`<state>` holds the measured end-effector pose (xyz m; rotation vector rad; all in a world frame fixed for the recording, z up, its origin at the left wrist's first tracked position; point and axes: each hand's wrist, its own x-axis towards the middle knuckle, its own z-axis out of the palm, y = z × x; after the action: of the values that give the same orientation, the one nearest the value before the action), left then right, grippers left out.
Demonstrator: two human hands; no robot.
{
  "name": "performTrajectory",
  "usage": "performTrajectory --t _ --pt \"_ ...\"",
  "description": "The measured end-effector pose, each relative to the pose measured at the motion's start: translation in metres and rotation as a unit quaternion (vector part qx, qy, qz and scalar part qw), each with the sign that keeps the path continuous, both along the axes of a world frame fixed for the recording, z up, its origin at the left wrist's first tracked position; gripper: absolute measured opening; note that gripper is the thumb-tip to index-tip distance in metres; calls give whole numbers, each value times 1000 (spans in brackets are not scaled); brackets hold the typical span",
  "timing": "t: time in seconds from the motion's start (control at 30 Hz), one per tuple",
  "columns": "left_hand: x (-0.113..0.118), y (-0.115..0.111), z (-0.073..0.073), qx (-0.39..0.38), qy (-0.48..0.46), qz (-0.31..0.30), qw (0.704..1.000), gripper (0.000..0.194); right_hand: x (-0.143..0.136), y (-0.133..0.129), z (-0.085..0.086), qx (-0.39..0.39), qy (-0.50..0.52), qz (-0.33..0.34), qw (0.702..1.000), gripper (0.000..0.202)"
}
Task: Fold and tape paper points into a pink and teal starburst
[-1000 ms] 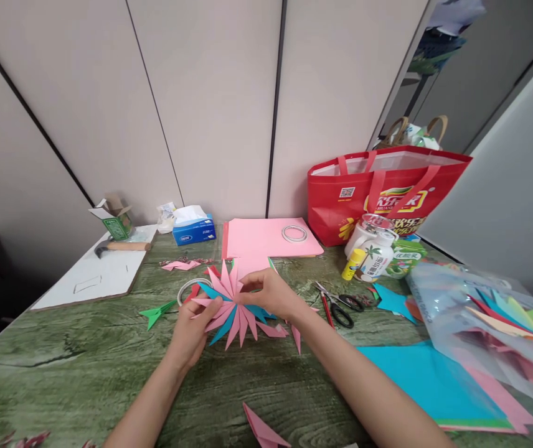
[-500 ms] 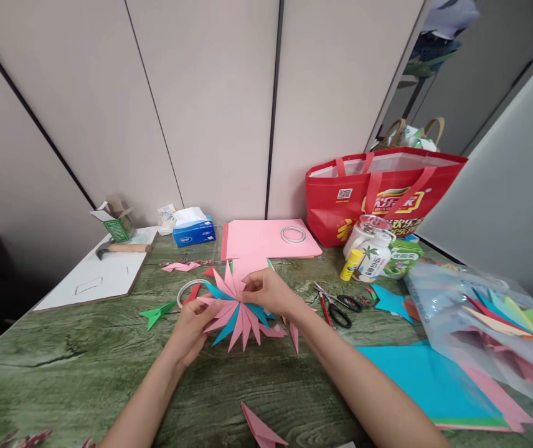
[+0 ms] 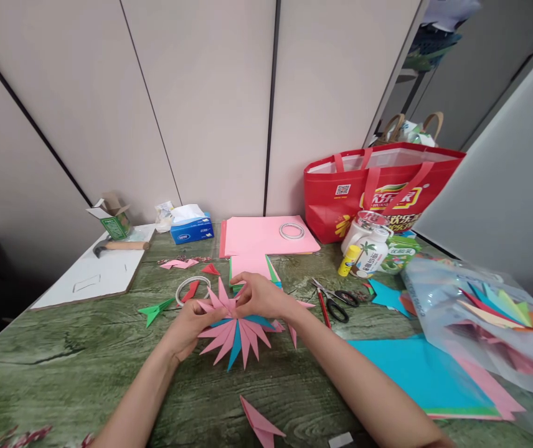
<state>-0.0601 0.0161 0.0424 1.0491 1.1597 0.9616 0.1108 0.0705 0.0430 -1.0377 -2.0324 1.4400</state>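
Note:
A star-shaped wheel of folded pink and blue paper [image 3: 245,339] is held over the green wood-patterned table. My left hand [image 3: 188,326] pinches its left side between thumb and fingers. On its upper right part, my right hand [image 3: 258,297] has its fingertips closed on the paper near the centre. Beyond the right hand is a stack of paper strips [image 3: 249,266] with pink on top. A loose pink folded piece [image 3: 261,424] lies at the table's front, and a green one [image 3: 155,310] lies left of the wheel. The right fingers partly hide the wheel's centre.
Scissors [image 3: 338,306], a glue stick [image 3: 349,261] and white jars [image 3: 370,252] stand or lie to the right, before a red bag [image 3: 327,202]. A hammer [image 3: 121,246] rests on a white board [image 3: 70,280] at left. Blue sheets [image 3: 416,373] lie at right front.
The paper wheel has turned and tipped, so a blue point now faces down towards me. My right hand has shifted slightly left and down; both hands still hold the paper. The view has moved slightly.

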Motion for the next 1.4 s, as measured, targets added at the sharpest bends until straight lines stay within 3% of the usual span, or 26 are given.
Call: performTrajectory --t 0.1,0.23,0.3,0.4,0.63,0.77,0.87,1.03,1.1,1.2,1.3,1.4 --pt "3 0 -1 5 -3 37 999 18 0 0 1 15 -4 2 1000 61" --pt "-5 2 2 -4 -33 41 999 21 11 7 11 27 21 8 999 45" --pt "-10 3 2 -12 -38 47 998 22 22 13 17 84 -1 -40 996 30" --pt "-15 5 2 -18 -34 41 998 23 35 21 20 184 -113 -98 972 21" --pt "-10 2 3 -18 0 -12 1000 18 15 14 0 351 -255 6 901 36" --pt "-8 1 5 -30 -5 -13 999 23 2 11 -14 361 -257 25 896 24" --pt "-9 2 3 -32 -5 -9 999 21 -5 10 -24 341 -202 20 918 17" --pt "-13 4 1 -42 -5 -2 999 16 -10 11 -31 280 -114 -101 948 13" --pt "-13 5 1 -45 -8 5 999 16 -8 14 -27 226 -41 -140 963 10" --pt "-11 5 1 -42 -11 32 999 19 -3 17 -14 71 122 -132 981 14" --pt "-9 4 2 -31 -27 57 998 20 -1 16 -3 -70 254 -86 961 26" --pt "-8 3 4 -23 -39 60 997 19 -3 13 1 -136 321 -64 935 25"
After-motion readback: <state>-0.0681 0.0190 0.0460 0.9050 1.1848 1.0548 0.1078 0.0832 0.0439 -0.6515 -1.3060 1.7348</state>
